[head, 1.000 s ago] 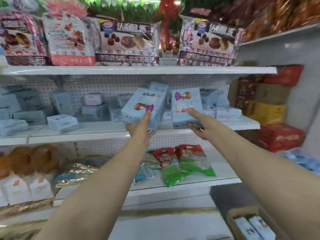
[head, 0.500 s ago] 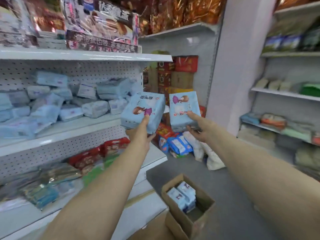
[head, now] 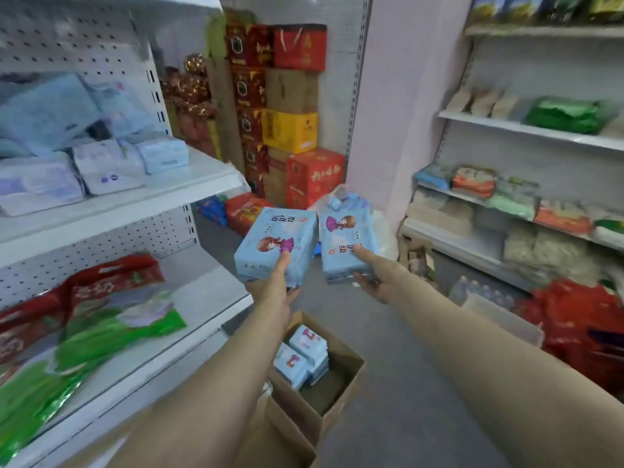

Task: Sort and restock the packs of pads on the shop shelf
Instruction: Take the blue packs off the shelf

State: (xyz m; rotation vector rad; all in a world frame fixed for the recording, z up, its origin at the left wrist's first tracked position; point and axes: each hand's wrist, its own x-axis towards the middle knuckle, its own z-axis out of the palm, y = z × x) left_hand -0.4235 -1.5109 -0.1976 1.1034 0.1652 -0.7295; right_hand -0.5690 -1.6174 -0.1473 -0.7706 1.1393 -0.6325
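My left hand [head: 274,288] grips a light blue pack of pads [head: 270,236] with a cartoon girl on it, thumb on its front. Beside it, my right hand [head: 378,273] holds a second matching pack [head: 344,238] the same way. Both packs hang in the aisle, to the right of the white shelf [head: 141,194]. On that shelf lie several pale blue and white pad packs [head: 108,163]. Below my arms an open cardboard box [head: 341,396] on the floor contains more blue packs [head: 304,358].
Red and green snack bags [head: 101,319] lie on the lower shelf at left. Stacked red, yellow and brown cartons [head: 290,130] stand at the aisle's end. Another shelf unit [head: 526,130] with packaged goods lines the right. Red bags [head: 574,325] sit on the floor at right.
My view has swung right, away from the shelf face toward the aisle end. Both hands, still holding their packs, have come down and now hang over the floor above the box.
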